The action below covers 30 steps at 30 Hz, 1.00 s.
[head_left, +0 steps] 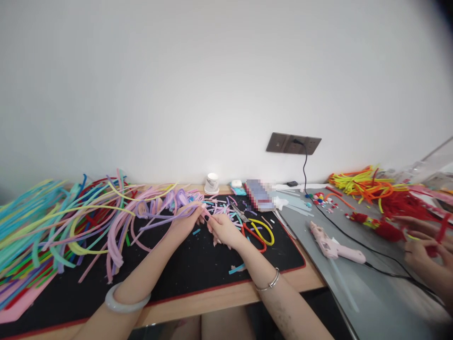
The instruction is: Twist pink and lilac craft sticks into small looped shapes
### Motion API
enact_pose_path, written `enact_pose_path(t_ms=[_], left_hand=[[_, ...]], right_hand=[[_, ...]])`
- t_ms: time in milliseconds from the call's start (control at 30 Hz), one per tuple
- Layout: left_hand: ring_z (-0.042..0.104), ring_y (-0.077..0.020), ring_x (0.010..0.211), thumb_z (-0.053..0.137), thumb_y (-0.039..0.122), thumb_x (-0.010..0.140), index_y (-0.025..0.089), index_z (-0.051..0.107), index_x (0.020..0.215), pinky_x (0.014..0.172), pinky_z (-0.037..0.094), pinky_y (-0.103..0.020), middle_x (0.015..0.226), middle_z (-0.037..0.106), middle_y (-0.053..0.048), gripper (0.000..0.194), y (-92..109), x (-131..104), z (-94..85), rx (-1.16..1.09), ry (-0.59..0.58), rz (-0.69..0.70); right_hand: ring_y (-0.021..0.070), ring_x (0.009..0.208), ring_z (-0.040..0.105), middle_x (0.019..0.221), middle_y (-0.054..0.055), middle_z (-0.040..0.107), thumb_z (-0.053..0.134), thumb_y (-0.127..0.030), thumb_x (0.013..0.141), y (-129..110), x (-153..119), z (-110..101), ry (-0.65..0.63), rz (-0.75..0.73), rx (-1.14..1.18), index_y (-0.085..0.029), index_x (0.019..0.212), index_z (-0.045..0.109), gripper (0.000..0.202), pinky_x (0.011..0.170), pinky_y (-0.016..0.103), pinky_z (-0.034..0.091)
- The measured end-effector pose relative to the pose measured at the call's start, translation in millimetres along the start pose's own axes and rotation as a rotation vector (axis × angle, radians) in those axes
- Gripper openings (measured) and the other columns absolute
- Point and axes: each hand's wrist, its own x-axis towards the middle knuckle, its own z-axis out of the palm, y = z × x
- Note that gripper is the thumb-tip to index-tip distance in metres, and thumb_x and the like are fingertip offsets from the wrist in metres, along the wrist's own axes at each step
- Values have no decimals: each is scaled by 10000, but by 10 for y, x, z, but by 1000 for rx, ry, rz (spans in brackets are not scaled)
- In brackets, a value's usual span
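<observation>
Loads of bare black mat (191, 269) up front, so a hand could slide through low there. Left side's jammed with a heap of pipe cleaners (88, 208). Scissors (260, 231) block the right, and past them the glue gun (334, 245) and its cord (382, 274) cross the grey tabletop (375, 302).

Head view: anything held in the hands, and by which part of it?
Left hand seems to pinch a purple strip at its right end; what the right hand holds can't be told.
</observation>
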Motion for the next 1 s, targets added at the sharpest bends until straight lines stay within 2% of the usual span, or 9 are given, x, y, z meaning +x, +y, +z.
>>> enact_pose_path(t_ms=[167, 300, 400, 467, 533, 633, 733, 833, 1000], left_hand=[[515, -128, 495, 655, 405, 743, 157, 629, 857, 508, 417, -254, 558, 568, 31, 274, 63, -14, 58, -352, 110, -103], [481, -106, 501, 671, 409, 740, 150, 635, 736, 505, 385, -234, 541, 547, 33, 262, 73, -24, 78, -443, 107, -121], [449, -91, 478, 669, 414, 743, 142, 621, 643, 483, 347, -222, 510, 531, 33, 293, 82, -15, 41, -431, 77, -122], [431, -88, 455, 668, 427, 738, 138, 630, 645, 464, 317, -219, 495, 529, 34, 306, 83, -6, 4, -420, 11, -151], [414, -85, 433, 655, 452, 741, 135, 633, 643, 449, 288, -216, 478, 525, 33, 333, 76, -4, -24, -387, -99, -184], [400, -80, 414, 636, 474, 754, 134, 613, 625, 446, 276, -213, 461, 515, 31, 364, 64, -27, -24, -310, -333, -198], [398, -82, 399, 651, 451, 740, 150, 580, 627, 443, 305, -219, 451, 483, 47, 330, 76, -70, 15, -272, -523, -187], [397, -89, 389, 667, 414, 720, 165, 569, 631, 437, 314, -224, 436, 451, 61, 282, 103, -96, 42, -250, -567, -183], [409, -98, 399, 594, 465, 778, 156, 586, 549, 456, 292, -227, 419, 490, 23, 384, 132, -76, 18, -181, -511, -151]], right_hand=[[62, 218, 323, 266, -106, 369, 454, -364, 881, 18, 3, 6, -34, -42, 157, -198, 586, 448, 339, 350, 192, 440], [74, 238, 380, 296, -85, 422, 470, -442, 869, 34, -5, 11, -99, -53, 253, -186, 612, 483, 363, 377, 219, 473], [93, 297, 466, 386, -40, 520, 477, -486, 865, 15, -18, -13, -155, -49, 242, -171, 633, 511, 392, 362, 209, 442], [102, 353, 517, 455, -17, 561, 488, -495, 858, -10, -19, -55, -119, -56, 209, -166, 637, 514, 397, 367, 199, 425], [92, 375, 513, 496, -24, 558, 500, -485, 851, -38, -11, -110, 13, -116, 197, -169, 669, 511, 365, 373, 188, 399], [60, 388, 434, 560, -55, 521, 562, -405, 819, -77, 1, -178, 207, -270, 157, -172, 797, 557, 234, 372, 171, 328], [59, 461, 422, 625, -50, 523, 629, -252, 741, -102, -1, -183, 198, -336, 23, -170, 871, 626, 154, 423, 174, 333], [70, 498, 447, 634, -30, 557, 622, -195, 702, -96, -1, -151, 199, -336, -33, -155, 780, 635, 89, 457, 185, 354], [74, 367, 412, 475, -59, 498, 605, -262, 723, -57, 17, -138, 308, -231, 115, -172, 706, 548, 108, 367, 187, 308]])
